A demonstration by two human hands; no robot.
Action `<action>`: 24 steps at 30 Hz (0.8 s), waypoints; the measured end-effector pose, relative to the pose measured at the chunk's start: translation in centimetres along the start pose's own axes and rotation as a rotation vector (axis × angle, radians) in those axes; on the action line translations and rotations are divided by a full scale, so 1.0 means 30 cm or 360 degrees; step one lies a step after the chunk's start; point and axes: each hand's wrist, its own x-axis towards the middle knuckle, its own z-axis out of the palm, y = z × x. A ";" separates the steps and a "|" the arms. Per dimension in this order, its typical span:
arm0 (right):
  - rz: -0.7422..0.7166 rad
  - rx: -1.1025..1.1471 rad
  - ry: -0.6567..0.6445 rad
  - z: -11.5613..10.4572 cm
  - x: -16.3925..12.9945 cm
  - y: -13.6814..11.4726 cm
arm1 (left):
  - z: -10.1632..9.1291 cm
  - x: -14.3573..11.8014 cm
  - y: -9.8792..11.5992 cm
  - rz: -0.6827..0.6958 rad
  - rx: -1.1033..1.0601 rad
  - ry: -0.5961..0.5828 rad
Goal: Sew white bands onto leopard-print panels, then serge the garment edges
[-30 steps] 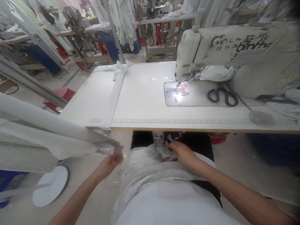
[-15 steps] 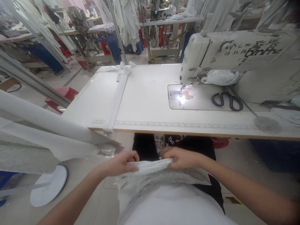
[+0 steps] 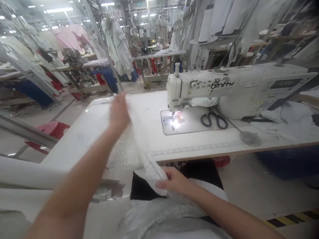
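White lace-patterned fabric piece [image 3: 132, 149] on a white worktable [image 3: 154, 109], beside a cream sewing machine [image 3: 224, 88] and black-handled scissors [image 3: 214, 119]

Sewing machine [image 3: 224, 89] arm carrying dark handwritten scrawl along front face, showing upside down and mirrored; individual characters not reading out clearly. Small yellow triangular warning sticker [image 3: 188, 93] sitting near head end of same arm, symbol too small to make out. Ruler strip [image 3: 194, 148] running along front edge of surface [image 3: 154, 132], tick marks showing, numbers too fine to read. No other text coming through legibly.
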 end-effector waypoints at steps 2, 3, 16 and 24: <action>0.0202 -0.0183 0.0063 -0.010 -0.027 0.100 | 0.123 0.041 0.060 0.0043 0.0018 0.0052; 0.0276 -0.0268 0.0126 -0.025 -0.052 0.147 | 0.181 0.036 0.082 0.0069 0.0013 0.0027; -0.0105 -0.0420 0.0485 -0.107 0.018 0.174 | 0.317 -0.182 0.247 0.0449 0.0187 -0.0565; 0.0205 0.0897 -0.0130 -0.160 -0.169 0.071 | 0.324 -0.043 0.160 0.0747 -0.0372 -0.0373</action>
